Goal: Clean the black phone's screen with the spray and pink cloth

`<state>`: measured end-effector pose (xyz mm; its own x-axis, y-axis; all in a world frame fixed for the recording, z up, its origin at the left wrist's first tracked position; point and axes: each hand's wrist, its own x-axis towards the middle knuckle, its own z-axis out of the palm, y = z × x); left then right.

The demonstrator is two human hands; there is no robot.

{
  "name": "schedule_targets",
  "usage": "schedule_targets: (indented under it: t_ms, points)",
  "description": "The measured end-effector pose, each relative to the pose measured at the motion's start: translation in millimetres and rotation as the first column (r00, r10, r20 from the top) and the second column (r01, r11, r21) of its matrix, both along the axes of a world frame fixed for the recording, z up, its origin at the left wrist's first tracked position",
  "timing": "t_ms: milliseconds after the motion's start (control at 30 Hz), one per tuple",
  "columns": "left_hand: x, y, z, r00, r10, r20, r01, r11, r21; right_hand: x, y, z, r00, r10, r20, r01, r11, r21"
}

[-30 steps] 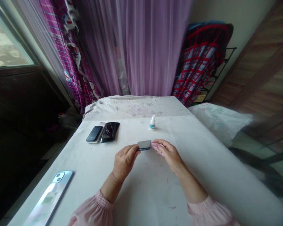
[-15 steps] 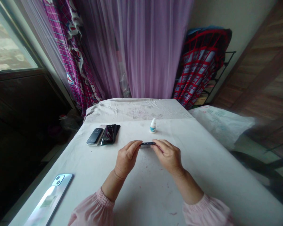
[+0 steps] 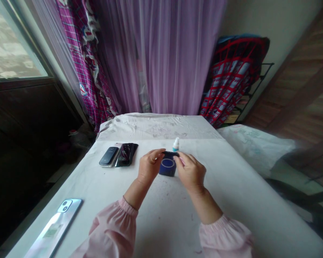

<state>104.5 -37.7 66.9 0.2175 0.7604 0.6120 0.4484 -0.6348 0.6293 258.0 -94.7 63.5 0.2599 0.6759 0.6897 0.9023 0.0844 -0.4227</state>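
A dark phone (image 3: 167, 169) is gripped by its upper edge over the middle of the table. Its face toward me is deep blue with a pale ring on it. My left hand (image 3: 150, 165) pinches the left corner, and my right hand (image 3: 191, 172) pinches the right corner. Just behind the phone stands a small white spray bottle (image 3: 176, 144) with a blue label, its lower part partly hidden.
Several phones lie at the left, among them a dark one (image 3: 108, 156) and a glossy black one (image 3: 124, 154). A silvery-blue phone (image 3: 54, 227) rests near the front left edge. White cloth (image 3: 161, 215) covers the table; curtains (image 3: 177, 57) hang behind.
The phone has tilted from nearly edge-on, with its port edge toward me, to upright, so its blue face shows. Both hands have risen slightly with it.
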Motion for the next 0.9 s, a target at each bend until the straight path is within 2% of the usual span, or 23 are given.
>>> schedule_targets:
  t_ms: [167, 300, 467, 600, 733, 900]
  points:
    - [7.6, 5.3, -0.7, 0.998, -0.01, 0.061, 0.015, 0.996, -0.087, -3.1, 6.3, 0.2, 1.0, -0.02, -0.005, 0.02, 0.999, -0.034]
    - [10.1, 13.8, -15.0, 0.985, -0.042, 0.166, 0.082, 0.967, -0.241, 2.8, 14.4, 1.6, 0.994, -0.018, -0.112, 0.008, 0.996, -0.084]
    - [10.2, 10.8, -51.3, 0.935, -0.128, 0.331, 0.277, 0.845, -0.457, 16.3, 21.5, 3.2, 0.937, 0.009, -0.348, -0.086, 0.975, -0.206]
    - [4.2, -2.8, -70.6, 0.891, -0.156, 0.427, 0.391, 0.741, -0.546, 24.8, 19.6, -8.9, 0.869, -0.039, -0.493, -0.105, 0.959, -0.262]
    - [-4.1, -9.8, -73.5, 0.872, -0.143, 0.467, 0.432, 0.675, -0.598, 33.9, 12.7, -27.1, 0.806, -0.044, -0.59, -0.181, 0.932, -0.315]
    - [-6.8, -7.0, -73.8, 0.903, -0.07, 0.423, 0.354, 0.678, -0.644, 39.3, -0.3, -30.7, 0.859, -0.05, -0.51, -0.174, 0.908, -0.381]
